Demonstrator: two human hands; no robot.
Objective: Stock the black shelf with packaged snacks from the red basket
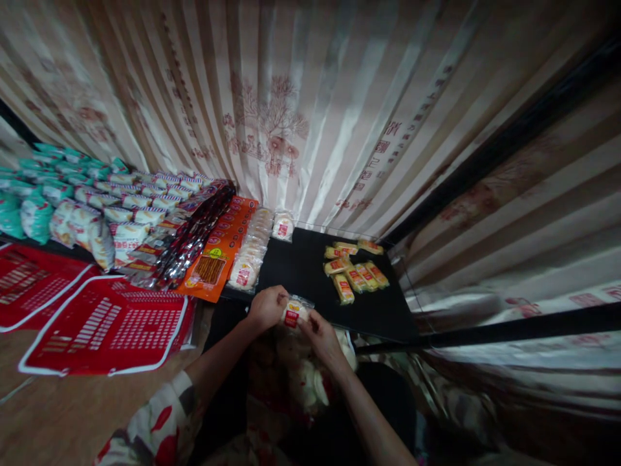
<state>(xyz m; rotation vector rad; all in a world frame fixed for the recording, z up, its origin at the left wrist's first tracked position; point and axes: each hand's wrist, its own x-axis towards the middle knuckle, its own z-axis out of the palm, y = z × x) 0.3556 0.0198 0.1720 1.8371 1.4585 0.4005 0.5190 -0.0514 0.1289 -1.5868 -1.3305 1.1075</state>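
Between my two hands is a small clear packet (294, 313) with a pale round snack and a red label. My left hand (268, 308) is closed on its left edge, and my right hand (320, 335) pinches its right side. Both hands are at the front edge of the black shelf (295, 272). Similar round packets (245, 272) lie in an overlapping row ahead and to the left, and one more round packet (283, 226) lies at the back by the curtain. Below my hands, dim and partly covered by my arms, is a bag of pale round pieces (305, 382).
Several yellow snack bars (356, 278) lie on the shelf's right part. Leftward are orange snack bags (213, 259), dark shiny packets (194, 233), white bags (129, 236) and green bags (36, 213). Red baskets (111, 323) stand on the floor below. A pleated curtain (310, 149) hangs behind.
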